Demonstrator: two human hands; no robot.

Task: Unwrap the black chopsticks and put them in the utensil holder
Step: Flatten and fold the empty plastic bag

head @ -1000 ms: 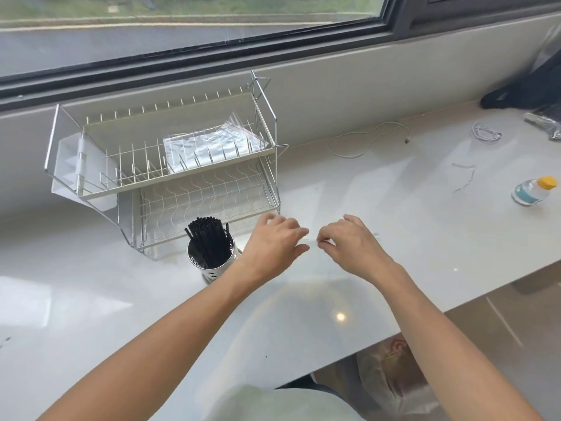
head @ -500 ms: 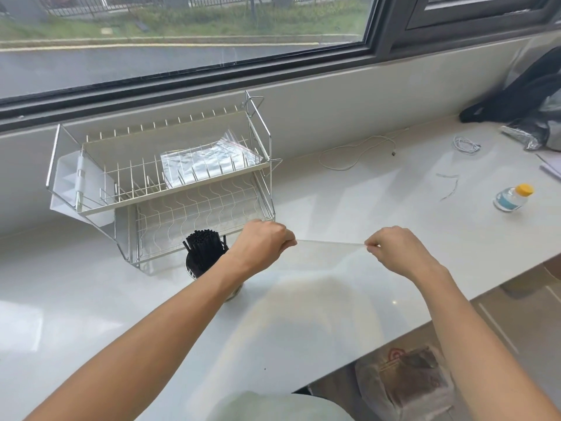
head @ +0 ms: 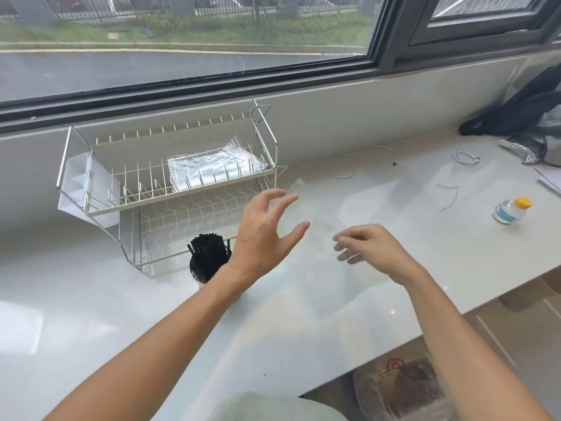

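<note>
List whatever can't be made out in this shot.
- Utensil holder, head view: mostly hidden by the left forearm.
- Clear wrapper: see-through, outline uncertain.
- Right hand: fingertips blurred, grip unclear.
- Small bottle: label too small.
- Black bag: cut by the right edge.

this looks like a home kitchen, seemingly new or barely used. a glossy white worktop runs under a wide dark-framed window across the top of the frame, looking out on a street and grass. a two-tier wire dish rack stands left of centre, with a steel utensil holder of black chopsticks just in front.
</note>
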